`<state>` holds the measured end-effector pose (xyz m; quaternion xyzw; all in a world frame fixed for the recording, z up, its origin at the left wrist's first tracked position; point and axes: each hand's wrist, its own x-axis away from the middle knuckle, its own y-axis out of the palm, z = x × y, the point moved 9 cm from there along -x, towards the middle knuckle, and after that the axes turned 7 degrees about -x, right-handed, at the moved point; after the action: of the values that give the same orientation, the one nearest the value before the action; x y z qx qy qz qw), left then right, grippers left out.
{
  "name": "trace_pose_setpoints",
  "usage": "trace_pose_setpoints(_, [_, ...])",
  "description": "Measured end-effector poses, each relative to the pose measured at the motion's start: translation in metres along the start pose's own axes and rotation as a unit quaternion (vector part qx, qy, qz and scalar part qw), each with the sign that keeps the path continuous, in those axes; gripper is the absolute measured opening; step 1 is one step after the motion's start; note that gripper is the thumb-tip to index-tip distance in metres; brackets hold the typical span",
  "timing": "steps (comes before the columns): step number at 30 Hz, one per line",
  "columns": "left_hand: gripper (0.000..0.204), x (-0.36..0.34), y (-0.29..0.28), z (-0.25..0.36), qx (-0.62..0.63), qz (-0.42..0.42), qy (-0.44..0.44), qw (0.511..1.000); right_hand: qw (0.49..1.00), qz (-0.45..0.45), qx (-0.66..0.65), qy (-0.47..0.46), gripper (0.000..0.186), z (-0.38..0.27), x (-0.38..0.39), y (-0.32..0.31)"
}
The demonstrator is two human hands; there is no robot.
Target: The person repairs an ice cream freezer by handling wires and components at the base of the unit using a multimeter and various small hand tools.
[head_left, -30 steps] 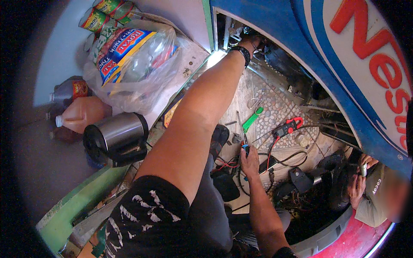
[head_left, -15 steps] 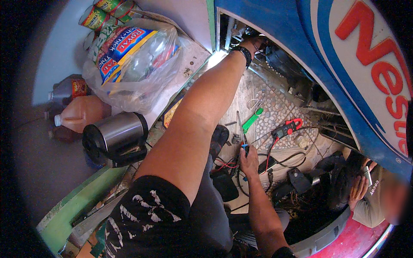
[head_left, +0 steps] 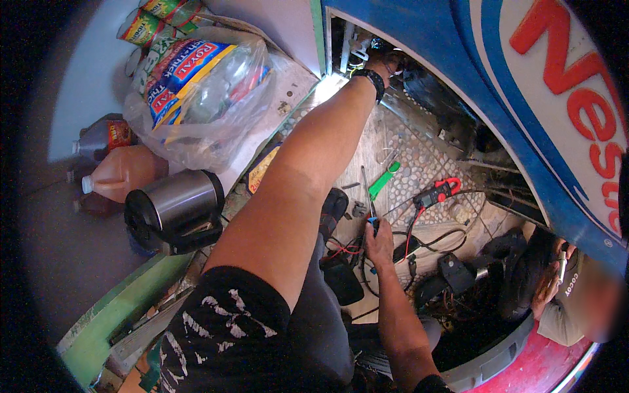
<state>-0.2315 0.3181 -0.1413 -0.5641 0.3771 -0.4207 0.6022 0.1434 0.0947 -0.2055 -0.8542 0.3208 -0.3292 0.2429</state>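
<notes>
Right hand grips the blue-and-black handle of a screwdriver, slim shaft pointing away over the floor beside a green tool; beyond, left hand is inside the blue cabinet, grip unclear, step judged reaching-in, next move calling for careful feel.

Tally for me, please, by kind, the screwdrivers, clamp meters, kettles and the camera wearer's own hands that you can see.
Screwdriver: 1, held in the right hand
Clamp meter: 1, red and dark grey
Kettle: 1, steel and black
Wearer's own hands: 2, the right hand and the left hand
Total: 5
</notes>
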Motion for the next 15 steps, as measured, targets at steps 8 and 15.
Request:
trace_pose_setpoints(8, [0.069,-0.007,0.018,-0.01,0.016,0.017,-0.001,1.0,1.0,-0.01,0.016,-0.012,0.047,0.001,0.0,0.004])
trace_pose_setpoints(15, [0.076,0.009,0.003,-0.014,0.151,0.04,0.003,0.988,0.999,-0.02,0.014,0.035,0.051,-0.002,0.0,0.002])
